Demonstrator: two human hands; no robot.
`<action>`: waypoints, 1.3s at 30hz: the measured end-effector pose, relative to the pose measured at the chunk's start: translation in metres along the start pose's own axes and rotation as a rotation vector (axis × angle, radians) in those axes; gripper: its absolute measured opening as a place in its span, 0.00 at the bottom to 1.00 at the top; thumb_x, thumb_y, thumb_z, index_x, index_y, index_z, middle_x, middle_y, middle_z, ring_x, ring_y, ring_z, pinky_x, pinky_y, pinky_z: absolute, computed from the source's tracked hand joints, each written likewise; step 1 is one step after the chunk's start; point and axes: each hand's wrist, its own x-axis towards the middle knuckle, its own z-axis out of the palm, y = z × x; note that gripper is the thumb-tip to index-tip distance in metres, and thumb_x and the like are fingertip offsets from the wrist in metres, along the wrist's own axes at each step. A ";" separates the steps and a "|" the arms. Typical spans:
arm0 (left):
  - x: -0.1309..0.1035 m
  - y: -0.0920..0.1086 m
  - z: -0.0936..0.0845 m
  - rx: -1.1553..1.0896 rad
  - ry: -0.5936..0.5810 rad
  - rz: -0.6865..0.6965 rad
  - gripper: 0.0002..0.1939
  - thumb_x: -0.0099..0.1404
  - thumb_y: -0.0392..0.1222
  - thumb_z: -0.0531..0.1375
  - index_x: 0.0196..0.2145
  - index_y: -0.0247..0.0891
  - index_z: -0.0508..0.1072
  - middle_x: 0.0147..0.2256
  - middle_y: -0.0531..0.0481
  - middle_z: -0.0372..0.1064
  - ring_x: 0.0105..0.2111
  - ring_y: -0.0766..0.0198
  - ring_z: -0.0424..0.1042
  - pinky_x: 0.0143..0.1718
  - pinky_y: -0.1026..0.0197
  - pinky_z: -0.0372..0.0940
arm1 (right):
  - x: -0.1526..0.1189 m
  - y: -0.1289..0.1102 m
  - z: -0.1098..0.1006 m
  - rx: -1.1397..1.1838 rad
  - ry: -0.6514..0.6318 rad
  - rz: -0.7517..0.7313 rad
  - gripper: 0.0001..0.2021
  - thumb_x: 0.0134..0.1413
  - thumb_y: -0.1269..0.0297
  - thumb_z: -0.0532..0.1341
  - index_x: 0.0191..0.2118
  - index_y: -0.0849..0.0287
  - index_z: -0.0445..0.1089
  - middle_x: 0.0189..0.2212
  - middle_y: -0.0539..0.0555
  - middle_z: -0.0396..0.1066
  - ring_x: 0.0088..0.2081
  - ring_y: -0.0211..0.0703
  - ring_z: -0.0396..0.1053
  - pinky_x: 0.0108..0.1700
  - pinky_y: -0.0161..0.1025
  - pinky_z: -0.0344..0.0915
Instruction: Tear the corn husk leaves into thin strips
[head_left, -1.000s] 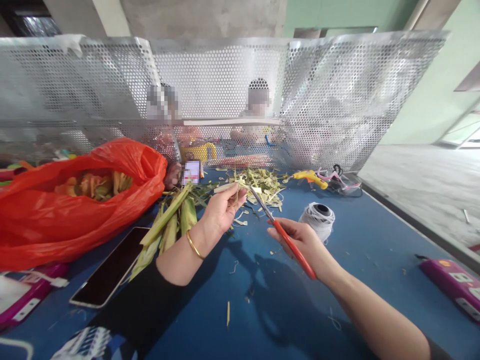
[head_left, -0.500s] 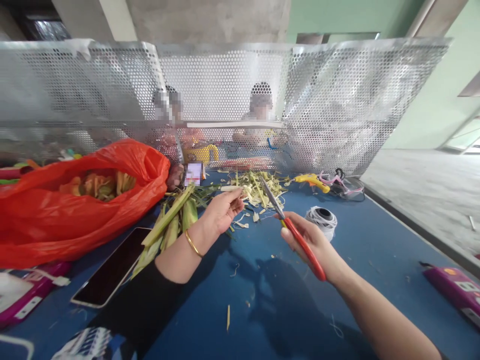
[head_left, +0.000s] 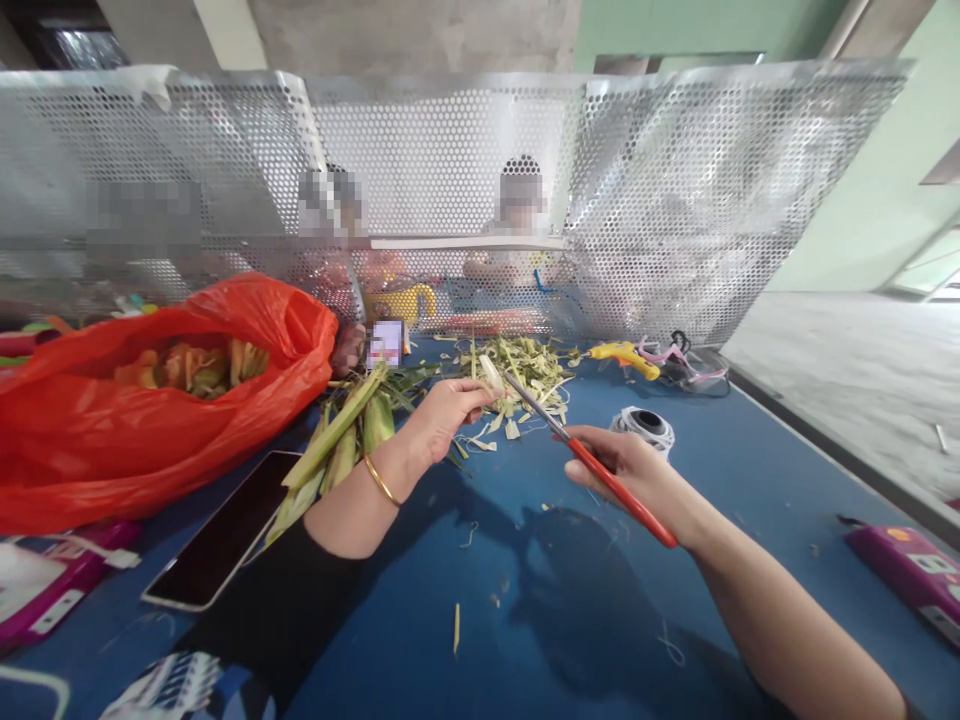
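My left hand (head_left: 444, 412), with a gold bangle at its wrist, pinches a pale strip of husk (head_left: 491, 373) between thumb and fingertips. Red-handled scissors (head_left: 613, 484) are gripped in my right hand (head_left: 646, 470). Their blades point left and look nearly closed, with the tips close beside the pale strip; I cannot tell whether they touch it. Behind both hands lies a heap of cut husk scraps (head_left: 536, 362). Green corn husks (head_left: 377, 420) lie to the left, partly hidden by my left forearm.
A red plastic bag (head_left: 300, 330) of dried-looking pieces fills the left, near a dark-screened phone (head_left: 225, 535). A white thread spool (head_left: 645, 428), a yellow glue gun (head_left: 624, 356) and a purple box (head_left: 904, 570) are on the right. Behind a perforated metal screen (head_left: 442, 150) sit people.
My left hand has shifted slightly right, and the pale strip now stands up from its fingers. The scissors have tilted flatter, their tips coming lower and left towards the strip.
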 end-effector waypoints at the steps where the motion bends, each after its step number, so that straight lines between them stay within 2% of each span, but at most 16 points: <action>1: -0.001 0.001 0.000 0.032 -0.005 0.002 0.03 0.48 0.33 0.66 0.20 0.36 0.78 0.18 0.53 0.66 0.18 0.73 0.52 0.21 0.65 0.47 | 0.000 0.000 0.000 -0.003 -0.006 0.004 0.25 0.46 0.43 0.61 0.42 0.59 0.72 0.22 0.46 0.55 0.25 0.36 0.51 0.27 0.35 0.50; 7: -0.001 0.001 0.001 0.109 -0.026 0.001 0.02 0.47 0.31 0.67 0.20 0.35 0.79 0.17 0.52 0.67 0.18 0.72 0.52 0.22 0.64 0.46 | -0.002 -0.004 0.000 -0.024 -0.030 0.032 0.25 0.45 0.42 0.62 0.42 0.58 0.73 0.20 0.45 0.52 0.23 0.35 0.49 0.25 0.35 0.49; 13: 0.002 -0.002 -0.002 0.114 -0.050 -0.023 0.03 0.45 0.31 0.68 0.20 0.35 0.79 0.20 0.49 0.71 0.19 0.72 0.55 0.23 0.64 0.49 | -0.003 -0.006 -0.003 -0.070 -0.026 0.032 0.21 0.47 0.43 0.62 0.35 0.57 0.74 0.19 0.45 0.54 0.23 0.35 0.50 0.25 0.34 0.49; 19: 0.003 -0.004 -0.003 0.180 -0.085 -0.024 0.01 0.45 0.34 0.68 0.20 0.34 0.79 0.16 0.53 0.65 0.18 0.72 0.52 0.22 0.65 0.46 | -0.003 -0.005 -0.002 -0.064 -0.031 0.048 0.20 0.46 0.45 0.63 0.38 0.57 0.74 0.20 0.46 0.55 0.24 0.36 0.50 0.26 0.35 0.51; 28: 0.005 -0.009 -0.004 0.212 -0.103 -0.044 0.02 0.47 0.34 0.66 0.21 0.34 0.80 0.16 0.52 0.63 0.17 0.73 0.51 0.20 0.67 0.46 | -0.002 -0.002 -0.001 -0.008 -0.082 0.031 0.18 0.48 0.47 0.63 0.32 0.59 0.73 0.19 0.45 0.52 0.24 0.34 0.48 0.26 0.35 0.48; 31: 0.006 -0.009 -0.005 0.216 -0.089 -0.046 0.02 0.48 0.35 0.67 0.22 0.33 0.80 0.15 0.53 0.62 0.17 0.74 0.51 0.19 0.67 0.46 | -0.001 0.001 0.000 0.000 -0.021 0.013 0.18 0.47 0.47 0.63 0.29 0.59 0.72 0.18 0.44 0.51 0.22 0.33 0.47 0.25 0.34 0.47; 34: 0.005 -0.008 -0.003 0.152 -0.040 -0.061 0.02 0.47 0.33 0.68 0.22 0.33 0.79 0.19 0.51 0.68 0.19 0.74 0.57 0.21 0.69 0.52 | 0.000 0.001 0.002 0.080 0.124 0.037 0.19 0.43 0.47 0.66 0.34 0.59 0.73 0.17 0.43 0.52 0.20 0.32 0.49 0.22 0.34 0.48; 39: -0.002 -0.007 0.009 -0.095 0.052 -0.173 0.03 0.49 0.30 0.68 0.25 0.33 0.78 0.22 0.52 0.70 0.20 0.74 0.64 0.27 0.68 0.61 | 0.008 -0.004 0.011 0.416 0.400 0.061 0.29 0.29 0.50 0.72 0.40 0.60 0.71 0.21 0.46 0.65 0.20 0.33 0.58 0.22 0.34 0.57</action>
